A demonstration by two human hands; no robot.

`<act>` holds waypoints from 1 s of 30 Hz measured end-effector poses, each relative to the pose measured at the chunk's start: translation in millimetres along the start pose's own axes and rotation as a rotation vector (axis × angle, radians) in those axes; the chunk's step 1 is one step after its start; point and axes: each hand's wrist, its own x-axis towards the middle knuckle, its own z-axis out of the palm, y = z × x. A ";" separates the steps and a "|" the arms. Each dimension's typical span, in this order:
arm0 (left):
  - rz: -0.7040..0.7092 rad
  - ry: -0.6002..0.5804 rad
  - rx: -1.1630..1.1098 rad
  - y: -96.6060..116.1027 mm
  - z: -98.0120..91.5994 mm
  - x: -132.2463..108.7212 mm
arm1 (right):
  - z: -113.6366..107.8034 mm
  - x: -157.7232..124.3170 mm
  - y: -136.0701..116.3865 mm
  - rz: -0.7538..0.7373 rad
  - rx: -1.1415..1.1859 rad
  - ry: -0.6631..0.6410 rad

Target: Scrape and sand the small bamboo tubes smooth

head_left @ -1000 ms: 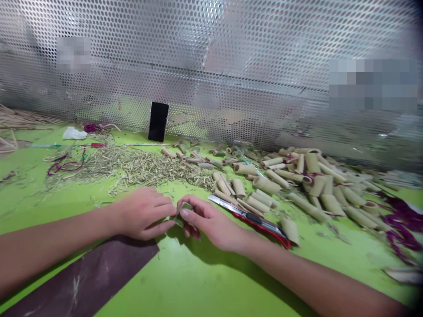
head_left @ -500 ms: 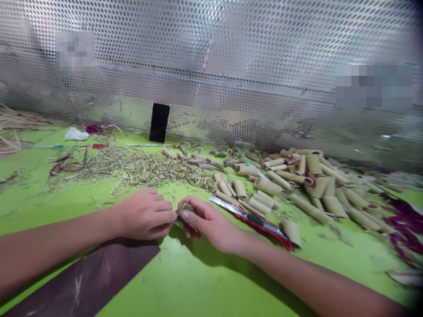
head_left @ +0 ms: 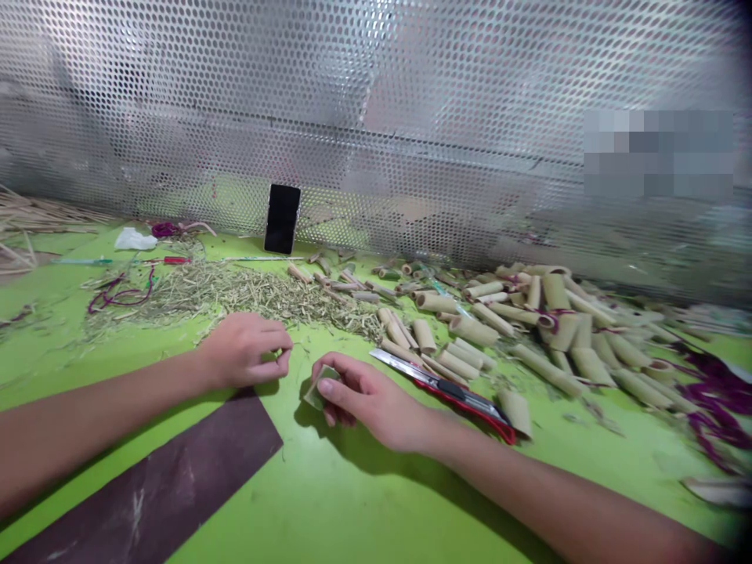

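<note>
A small greenish bamboo piece (head_left: 316,389) is pinched between the thumb and fingers of my right hand (head_left: 367,399), just above the green table (head_left: 305,501). My left hand (head_left: 247,350) is apart from it, further left, near the top end of a dark brown strip (head_left: 200,478). Its thumb and index finger curl together; whether anything tiny sits between the tips is too small to tell. Right of my right hand lies a red utility knife (head_left: 452,395) with its blade out.
Thin shavings (head_left: 258,298) are heaped behind my hands. Cut bamboo tubes (head_left: 569,329) pile up at the right, beside purple string (head_left: 717,392). A black phone (head_left: 283,219) leans on the perforated metal screen (head_left: 364,133). White tissue (head_left: 135,239) lies at the back left.
My left hand has moved left and slightly up, away from the bamboo piece that it was touching. My right hand still holds the piece in nearly the same place.
</note>
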 end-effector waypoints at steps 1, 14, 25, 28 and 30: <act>-0.041 0.000 0.004 -3.9 0.2 -1.1 | -0.3 -0.3 -0.3 0.001 -0.001 0.004; -0.032 -0.053 0.011 -3.5 3.6 -2.5 | -2.7 2.1 5.4 0.003 0.031 0.020; -0.004 -0.045 -0.043 -0.5 1.5 -1.4 | -3.2 2.1 5.3 0.000 0.054 0.042; -0.006 -0.046 -0.048 1.6 0.1 -0.6 | -2.8 2.4 5.3 -0.006 0.070 0.048; -0.018 -0.051 -0.033 2.4 -0.1 -0.4 | -3.0 2.7 5.6 -0.011 0.076 0.055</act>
